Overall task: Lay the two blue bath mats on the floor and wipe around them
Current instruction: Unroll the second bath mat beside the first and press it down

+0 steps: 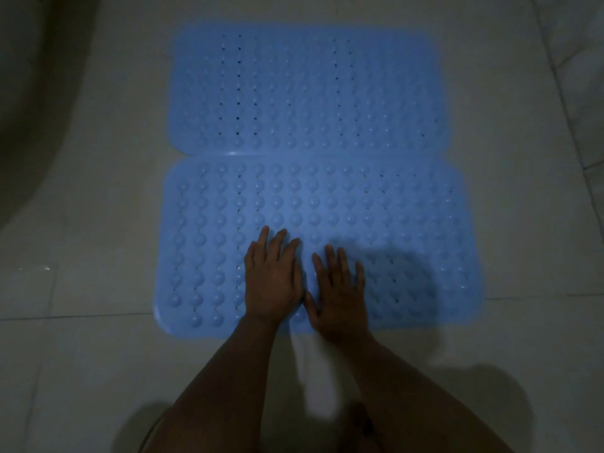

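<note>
- The fingers of the left hand lie straight and slightly spread, flat on the near bath mat; nothing is pinched or gripped.
- The fingers of the right hand are likewise extended and fanned, palm down on the same mat, with the thumb just beside the left hand.
- Both hands rest side by side near the middle of the mat's near edge. Judged purpose: flat palms spread the load over a broad patch, which seats the mat against the floor and presses out lift or curl.
- The near bath mat lies flat on the tiled floor with its domed bumps facing up and rows of small holes between them.
- The far bath mat lies flat directly beyond it. Their long edges meet along one seam, touching or very slightly overlapping; which cannot be told. Judged purpose: one continuous covered area.
- Both mats appear laid; the wiping step is not yet begun, and no cloth is visible.
- A dark curved object occupies the left edge of the view, well apart from the mats; its identity cannot be told.
</note>
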The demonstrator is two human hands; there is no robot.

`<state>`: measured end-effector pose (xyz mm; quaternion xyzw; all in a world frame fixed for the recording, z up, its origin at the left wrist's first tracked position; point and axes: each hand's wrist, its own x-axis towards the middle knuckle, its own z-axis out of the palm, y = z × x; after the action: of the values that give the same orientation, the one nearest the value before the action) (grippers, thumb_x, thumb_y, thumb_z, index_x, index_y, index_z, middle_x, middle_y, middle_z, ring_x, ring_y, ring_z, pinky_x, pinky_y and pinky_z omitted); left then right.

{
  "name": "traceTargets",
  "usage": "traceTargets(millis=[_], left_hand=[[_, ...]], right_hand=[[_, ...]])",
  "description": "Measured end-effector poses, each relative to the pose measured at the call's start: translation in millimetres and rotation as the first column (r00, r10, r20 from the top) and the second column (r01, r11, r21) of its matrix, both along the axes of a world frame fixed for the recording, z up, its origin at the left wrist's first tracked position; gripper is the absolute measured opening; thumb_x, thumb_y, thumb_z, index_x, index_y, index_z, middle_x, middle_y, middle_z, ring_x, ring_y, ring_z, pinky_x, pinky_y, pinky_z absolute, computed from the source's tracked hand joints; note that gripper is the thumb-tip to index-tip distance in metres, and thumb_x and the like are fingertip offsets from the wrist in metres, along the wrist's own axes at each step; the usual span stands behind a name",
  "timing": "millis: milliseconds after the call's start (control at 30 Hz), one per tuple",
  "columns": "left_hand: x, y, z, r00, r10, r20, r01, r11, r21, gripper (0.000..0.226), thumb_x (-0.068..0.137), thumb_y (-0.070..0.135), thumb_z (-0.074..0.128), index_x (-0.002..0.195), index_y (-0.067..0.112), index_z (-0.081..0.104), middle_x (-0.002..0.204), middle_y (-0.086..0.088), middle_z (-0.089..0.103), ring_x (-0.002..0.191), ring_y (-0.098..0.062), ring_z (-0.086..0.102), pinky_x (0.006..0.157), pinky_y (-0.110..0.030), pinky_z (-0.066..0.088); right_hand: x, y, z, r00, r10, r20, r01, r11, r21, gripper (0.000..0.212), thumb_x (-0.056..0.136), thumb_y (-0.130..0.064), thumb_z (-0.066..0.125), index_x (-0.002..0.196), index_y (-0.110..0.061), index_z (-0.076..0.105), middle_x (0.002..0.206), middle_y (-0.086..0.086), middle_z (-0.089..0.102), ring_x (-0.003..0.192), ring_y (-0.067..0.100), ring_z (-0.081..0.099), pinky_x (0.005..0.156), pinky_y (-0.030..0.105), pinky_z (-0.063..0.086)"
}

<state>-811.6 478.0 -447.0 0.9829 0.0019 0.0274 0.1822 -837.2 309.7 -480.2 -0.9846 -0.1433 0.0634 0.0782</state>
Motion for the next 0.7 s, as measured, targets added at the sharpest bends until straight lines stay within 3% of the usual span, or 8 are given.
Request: traceTargets(millis=[200, 433, 567, 700], left_hand=[[-6.9, 3.5, -8.7, 0.998, 0.017, 0.064, -0.019, 0.999, 0.037, 0.046, 0.098, 0.033, 0.045, 0.137, 0.019, 0.064, 0.156, -0.010, 0.049, 0.154, -0.038, 0.027, 0.121, -0.064, 0.023], [-10.8, 12.6, -9.1, 0.998, 0.006, 0.068, -0.010, 0.998, 0.057, 0.043, 0.098, 0.032, 0.050, 0.136, 0.018, 0.065, 0.154, -0.010, 0.051, 0.154, -0.037, 0.029, 0.120, -0.064, 0.024], [-11.8, 13.0, -3.7, 0.997, -0.043, 0.058, 0.038, 0.996, 0.084, 0.046, 0.097, 0.034, 0.052, 0.138, 0.016, 0.064, 0.155, -0.013, 0.050, 0.153, -0.041, 0.030, 0.119, -0.066, 0.023], [-12.8, -6.4, -8.1, 0.996, -0.092, -0.008, 0.092, 0.993, 0.077, 0.050, 0.099, 0.036, 0.049, 0.144, 0.017, 0.058, 0.161, -0.014, 0.043, 0.155, -0.042, 0.024, 0.120, -0.068, 0.019]], right_hand=[[-1.7, 3.0, -4.6, 1.000, -0.004, 0.023, 0.004, 1.000, 0.000, 0.075, 0.101, -0.061, 0.036, 0.163, -0.021, 0.024, 0.172, 0.010, 0.012, 0.159, 0.031, 0.009, 0.123, 0.063, 0.015], [0.5, 4.9, -7.7, 0.998, -0.025, 0.060, 0.024, 0.999, 0.028, 0.074, 0.099, -0.061, 0.044, 0.160, -0.020, 0.035, 0.169, 0.011, 0.024, 0.157, 0.031, 0.020, 0.122, 0.061, 0.018], [30.9, 2.0, 9.4, 0.991, -0.058, 0.122, 0.043, 0.992, 0.117, 0.048, 0.096, -0.052, 0.051, 0.134, -0.025, 0.062, 0.141, 0.004, 0.060, 0.131, 0.028, 0.055, 0.103, 0.052, 0.040], [70.4, -8.1, 38.7, 0.971, -0.101, 0.218, 0.055, 0.977, 0.207, 0.031, 0.098, -0.039, 0.052, 0.121, -0.025, 0.068, 0.120, -0.004, 0.069, 0.117, 0.021, 0.063, 0.098, 0.048, 0.044]])
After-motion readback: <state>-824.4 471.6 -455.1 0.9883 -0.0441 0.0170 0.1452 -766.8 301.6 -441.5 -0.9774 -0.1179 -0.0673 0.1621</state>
